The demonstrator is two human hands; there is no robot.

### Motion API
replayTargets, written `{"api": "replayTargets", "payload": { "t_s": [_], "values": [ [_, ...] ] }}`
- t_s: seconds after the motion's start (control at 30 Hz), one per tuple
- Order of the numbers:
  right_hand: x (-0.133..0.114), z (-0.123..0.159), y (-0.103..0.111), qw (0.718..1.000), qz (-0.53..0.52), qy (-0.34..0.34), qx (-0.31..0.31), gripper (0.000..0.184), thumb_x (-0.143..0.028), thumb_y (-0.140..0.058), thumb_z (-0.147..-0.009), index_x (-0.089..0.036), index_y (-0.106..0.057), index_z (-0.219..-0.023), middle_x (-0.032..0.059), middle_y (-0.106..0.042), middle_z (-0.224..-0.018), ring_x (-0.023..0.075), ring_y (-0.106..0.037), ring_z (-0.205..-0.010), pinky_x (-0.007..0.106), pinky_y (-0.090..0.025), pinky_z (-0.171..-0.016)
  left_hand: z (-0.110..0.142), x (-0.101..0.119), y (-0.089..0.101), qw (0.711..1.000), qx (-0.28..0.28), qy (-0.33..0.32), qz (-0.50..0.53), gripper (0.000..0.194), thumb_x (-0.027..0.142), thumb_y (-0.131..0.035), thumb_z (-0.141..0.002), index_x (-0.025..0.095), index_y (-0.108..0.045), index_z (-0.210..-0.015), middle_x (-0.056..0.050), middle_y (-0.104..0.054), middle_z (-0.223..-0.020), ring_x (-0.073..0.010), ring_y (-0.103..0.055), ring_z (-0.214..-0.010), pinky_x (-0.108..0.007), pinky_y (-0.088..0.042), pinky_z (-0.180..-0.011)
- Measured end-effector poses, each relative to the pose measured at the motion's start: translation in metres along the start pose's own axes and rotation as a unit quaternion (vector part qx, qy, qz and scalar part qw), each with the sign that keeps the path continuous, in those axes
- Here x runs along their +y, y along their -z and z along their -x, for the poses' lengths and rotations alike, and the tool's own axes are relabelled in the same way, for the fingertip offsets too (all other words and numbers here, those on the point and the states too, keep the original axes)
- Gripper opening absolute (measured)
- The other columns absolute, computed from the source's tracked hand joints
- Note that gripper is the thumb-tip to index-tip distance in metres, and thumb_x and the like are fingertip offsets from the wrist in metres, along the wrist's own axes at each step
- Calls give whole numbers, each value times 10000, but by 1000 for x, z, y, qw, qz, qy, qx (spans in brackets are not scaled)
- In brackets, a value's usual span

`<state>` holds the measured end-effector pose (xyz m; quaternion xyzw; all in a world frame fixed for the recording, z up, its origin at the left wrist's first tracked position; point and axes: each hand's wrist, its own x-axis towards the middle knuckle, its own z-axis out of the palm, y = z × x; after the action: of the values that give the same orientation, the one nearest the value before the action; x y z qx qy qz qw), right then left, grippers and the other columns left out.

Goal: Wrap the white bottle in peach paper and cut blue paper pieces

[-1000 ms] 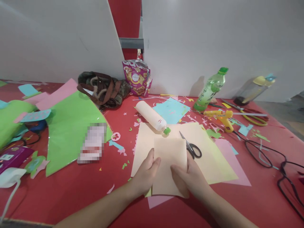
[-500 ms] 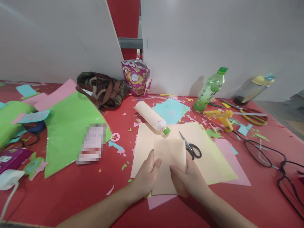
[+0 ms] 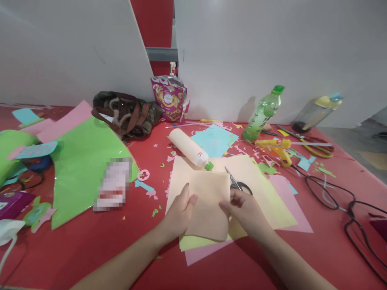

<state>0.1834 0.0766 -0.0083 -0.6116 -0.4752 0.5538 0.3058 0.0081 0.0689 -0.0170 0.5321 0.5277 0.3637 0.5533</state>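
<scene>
To the left of the wrapped bottle (image 3: 187, 149), which lay on its side on the red table (image 3: 121, 249) with its green cap towards the person, a big bright green sheet (image 3: 87, 161) was spread out. A blurred-out pinkish item (image 3: 113, 185) lay on it, also left of the bottle and somewhat nearer the person. The camouflage handbag (image 3: 130, 117) slumped behind and left of the bottle, with the purple snack bag (image 3: 171, 98) upright beside it.

Nearer the person than the bottle, the left hand (image 3: 178, 209) held the left edge of the small cream sheet (image 3: 208, 209), its thumb on the face and the gap between thumb and fingers narrow. That sheet was tilted up just in front of the bottle's cap, over the larger stacked papers (image 3: 266, 197), its lower right corner curving. The black-handled scissors (image 3: 244, 187) lay right of the cap. Below them, the right hand (image 3: 249, 211) had its fingers curled and its thumb and forefinger drawn close, pinching the sheet's right edge.

Farther right of the wrapped bottle stood the green drink bottle (image 3: 263, 114), then came the yellow glue gun (image 3: 281, 152) and, beyond, the yellow-lidded bottle (image 3: 317, 114), leaning.
</scene>
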Motion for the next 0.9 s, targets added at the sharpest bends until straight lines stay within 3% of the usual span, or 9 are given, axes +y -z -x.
{"api": "replayTargets", "payload": {
  "t_s": [0.2,0.4,0.57,0.77,0.9],
  "values": [
    [2,-1,3,1000,-8,29,5,241,-359,-522,-675,-154,-532,-549,-6,-543,-524,109,-497,-492,230,-413,-482,-2,3,1,999,-29,2,30,249,349,-343,-841,186,-408,-1018,-75,-584,-994,-201,-563,-859,-304,-436,-706],
    [0,1,0,998,-45,35,-17,228,-372,-565,-658,-151,-572,-716,13,-608,-612,155,-568,-566,257,-444,-510,0,6,2,998,-61,19,5,249,359,-349,-839,190,-417,-1009,-68,-611,-918,-202,-581,-794,-291,-430,-647],
    [-1,1,-1,1000,-11,13,-3,209,-343,-578,-631,-145,-590,-698,25,-635,-619,173,-577,-554,270,-437,-492,1,7,1,996,-86,20,3,266,373,-339,-840,181,-408,-1011,-56,-607,-889,-181,-577,-748,-276,-428,-635],
    [-1,-1,-2,1000,-17,-12,5,158,-295,-556,-634,-143,-595,-659,25,-631,-616,183,-579,-580,292,-450,-539,1,5,0,996,-72,19,-45,261,396,-312,-838,181,-429,-930,-12,-582,-719,-159,-536,-626,-257,-403,-568],
    [3,-2,-4,1000,-15,7,5,185,-326,-538,-669,-152,-597,-643,19,-619,-611,186,-575,-618,287,-453,-561,1,4,-1,997,-52,16,-64,256,396,-333,-826,179,-445,-904,-2,-561,-653,-172,-538,-636,-260,-394,-566]
  ]
}}
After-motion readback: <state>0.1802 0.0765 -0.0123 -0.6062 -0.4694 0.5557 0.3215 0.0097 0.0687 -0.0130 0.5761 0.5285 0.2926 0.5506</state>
